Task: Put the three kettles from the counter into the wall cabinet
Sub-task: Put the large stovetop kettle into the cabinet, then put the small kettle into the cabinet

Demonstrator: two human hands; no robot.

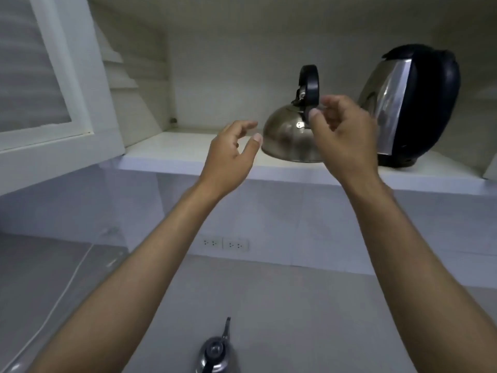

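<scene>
Up in the wall cabinet (215, 49), two kettles stand on the shelf (174, 154): the domed kettle (285, 138) near the shelf's front edge, about midway along, and the tall kettle (411, 103) just beside it on the right, toward the right end. The cabinet door (48, 84) hangs open off the shelf's left end. Below, wall sockets (226, 244) sit behind the tabletop (295, 305). The third kettle (216, 354) stands on the tabletop, at its near edge, with a cord (67, 286) trailing over the left side.
</scene>
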